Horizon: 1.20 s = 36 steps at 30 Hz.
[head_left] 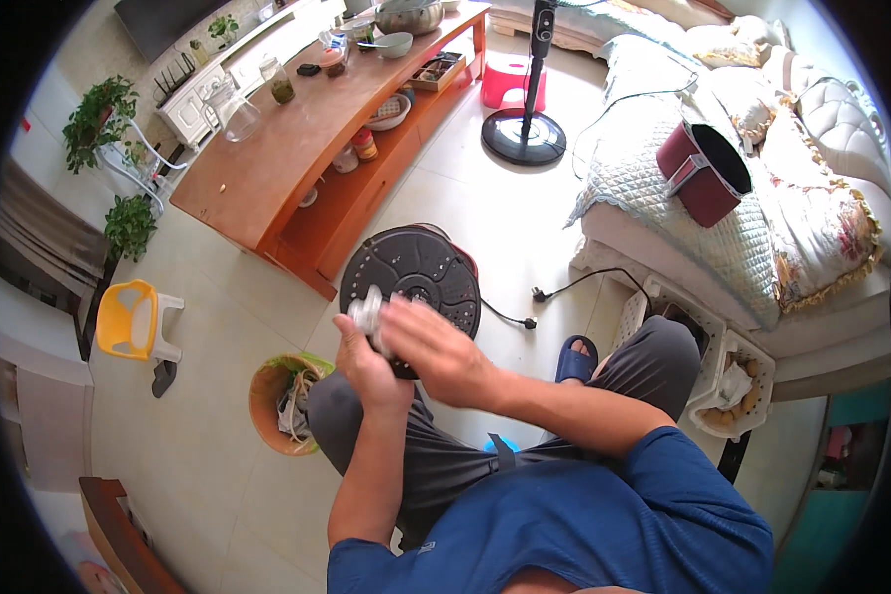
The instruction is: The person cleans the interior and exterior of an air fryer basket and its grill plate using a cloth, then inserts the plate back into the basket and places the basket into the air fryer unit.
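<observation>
My left hand [375, 379] grips a small shiny whitish object [367, 310]; blur and my fingers hide what it is. My right hand [442, 356] lies against its near side with the fingers stretched out and blurred, so its hold is unclear. Below both hands is a round black perforated base [416, 260] of an appliance, with a swirl pattern. A red rim [460, 252] shows behind it. From its right side a black cord runs to a plug [529, 323] on the tiled floor.
An orange waste bin [260, 416] stands by my left knee. Ahead is a wooden table [304, 134] with jars and bowls. A dark red appliance housing [702, 174] rests on the sofa, near a fan base [523, 141]. White plastic baskets [757, 405] and another plug [540, 295] are at right.
</observation>
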Each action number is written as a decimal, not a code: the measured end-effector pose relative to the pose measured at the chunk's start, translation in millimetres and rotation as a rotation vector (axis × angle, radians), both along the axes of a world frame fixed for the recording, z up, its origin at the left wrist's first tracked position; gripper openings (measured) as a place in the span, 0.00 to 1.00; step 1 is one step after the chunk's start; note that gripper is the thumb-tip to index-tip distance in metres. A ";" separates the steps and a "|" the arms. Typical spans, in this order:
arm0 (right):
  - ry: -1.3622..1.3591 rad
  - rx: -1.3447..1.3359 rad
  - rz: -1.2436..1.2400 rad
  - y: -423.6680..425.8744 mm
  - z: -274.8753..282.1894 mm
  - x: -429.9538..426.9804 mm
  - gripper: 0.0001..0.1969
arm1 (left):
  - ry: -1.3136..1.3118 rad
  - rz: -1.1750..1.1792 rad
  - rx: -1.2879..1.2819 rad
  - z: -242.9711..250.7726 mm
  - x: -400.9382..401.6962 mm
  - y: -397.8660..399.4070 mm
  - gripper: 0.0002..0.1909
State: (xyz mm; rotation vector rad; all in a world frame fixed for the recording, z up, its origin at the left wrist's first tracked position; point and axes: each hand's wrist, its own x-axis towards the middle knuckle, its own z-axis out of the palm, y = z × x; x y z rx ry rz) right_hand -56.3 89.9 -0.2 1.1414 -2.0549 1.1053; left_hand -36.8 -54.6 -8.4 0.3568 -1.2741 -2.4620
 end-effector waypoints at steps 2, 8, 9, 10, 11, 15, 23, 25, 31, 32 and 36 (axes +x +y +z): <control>0.111 0.104 0.043 18.6 -1.9 5.0 0.21 | 0.044 -0.144 0.228 5.4 6.9 -10.8 0.32; -0.075 -0.150 -0.327 45.9 -5.1 -63.9 0.25 | 0.061 -0.155 0.165 24.5 -1.7 15.9 0.30; -0.068 -0.152 -0.327 37.6 -0.1 -68.0 0.25 | 0.057 -0.147 0.137 20.4 -4.1 19.0 0.30; -0.068 -0.129 -0.371 28.5 4.4 -69.6 0.26 | 0.058 -0.150 0.132 21.0 -5.3 19.6 0.30; -0.068 -0.105 -0.416 22.1 9.0 -69.9 0.26 | 0.070 -0.166 0.154 21.8 -7.1 20.7 0.30; -0.006 0.013 -0.047 3.1 20.4 -21.8 0.23 | 0.011 -0.103 0.283 9.3 -4.9 17.5 0.29; 0.025 0.096 -0.240 66.3 16.1 -52.9 0.25 | 0.062 -0.293 0.222 19.4 -2.5 5.5 0.28; 0.031 0.103 -0.312 57.7 22.4 -64.6 0.26 | 0.012 -0.214 0.127 15.7 -7.4 13.1 0.30; -0.042 0.081 -0.048 21.3 27.4 -24.4 0.22 | -0.029 -0.123 -0.004 8.0 -5.9 14.1 0.31; -0.027 0.093 -0.013 18.5 26.6 -15.5 0.23 | -0.035 -0.133 -0.022 1.3 -3.9 10.2 0.32; -0.082 0.116 0.055 17.7 31.1 -21.3 0.30 | 0.025 -0.235 0.166 1.6 -0.3 8.4 0.36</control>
